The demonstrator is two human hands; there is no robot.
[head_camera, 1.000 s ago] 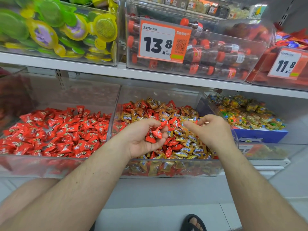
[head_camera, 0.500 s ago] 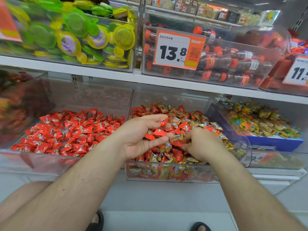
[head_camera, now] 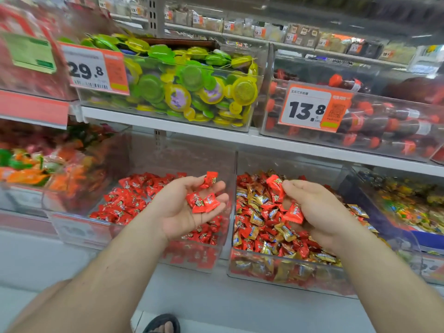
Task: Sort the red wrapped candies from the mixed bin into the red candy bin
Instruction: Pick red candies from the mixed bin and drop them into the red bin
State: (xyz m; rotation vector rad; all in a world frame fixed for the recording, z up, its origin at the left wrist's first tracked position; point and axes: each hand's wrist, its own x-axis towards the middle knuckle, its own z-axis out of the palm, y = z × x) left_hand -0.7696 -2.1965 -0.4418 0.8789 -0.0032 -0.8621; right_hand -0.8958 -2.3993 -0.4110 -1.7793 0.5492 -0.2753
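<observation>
A clear bin of red candies (head_camera: 72, 227) sits on the lower shelf, left of the clear mixed bin (head_camera: 288, 272) holding red and gold wrapped candies. My left hand (head_camera: 182, 212) hovers palm up over the red bin's right side, cupping several red candies (head_camera: 204, 201). My right hand (head_camera: 319, 210) is over the mixed bin. It pinches one red candy (head_camera: 275, 185) at the fingertips and holds another red candy (head_camera: 294, 213) against the palm.
The shelf above carries a bin of green and yellow sweets (head_camera: 182, 92) and a bin of cola-bottle candies (head_camera: 372, 126) with a 13.8 price tag. More bins stand at far left (head_camera: 48, 169) and far right (head_camera: 408, 207). A sandalled foot (head_camera: 161, 324) shows below.
My left hand has moved left from above the mixed bin to above the red bin, keeping its candies. My right hand has lifted out of the mixed pile with red candies. The view shifted left.
</observation>
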